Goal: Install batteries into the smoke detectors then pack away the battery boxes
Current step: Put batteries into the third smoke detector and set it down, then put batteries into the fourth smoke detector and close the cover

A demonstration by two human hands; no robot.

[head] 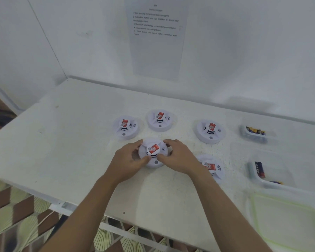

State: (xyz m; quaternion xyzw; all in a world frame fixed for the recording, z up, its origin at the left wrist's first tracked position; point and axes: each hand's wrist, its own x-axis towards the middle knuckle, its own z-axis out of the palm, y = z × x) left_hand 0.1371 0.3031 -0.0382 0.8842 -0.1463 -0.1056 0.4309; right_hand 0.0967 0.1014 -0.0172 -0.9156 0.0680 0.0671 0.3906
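Hands meet over one smoke detector on the white table (71, 142): the left hand (129, 159) and the right hand (179, 155) both grasp the front detector (154, 149), fingers curled round its rim from either side and thumbs lying on its near face by the raised centre. It sits on the tabletop near the front middle, its red sticker turned up, and I cannot tell whether it is lifted at all. Behind it three more stand in a loose row, well apart from one another: the back-left detector (125, 127), the back-middle detector (159, 120) and the back-right detector (210, 130), each face up with the same red label. A fifth, the side detector (214, 169), lies just beside the right wrist, which hides part of it. Over at the right edge of the table are two clear battery boxes: the far box (244, 132) holds a cluster of batteries (255, 131) at its back, and the near box (252, 172) holds a few dark ones (259, 169) along its left wall. In front of these, at the corner, lies a flat clear plastic piece with a pale green rim (280, 200); lid or tray, I cannot say. A printed sheet (155, 42) hangs on the wall behind, its lines too blurred to read.
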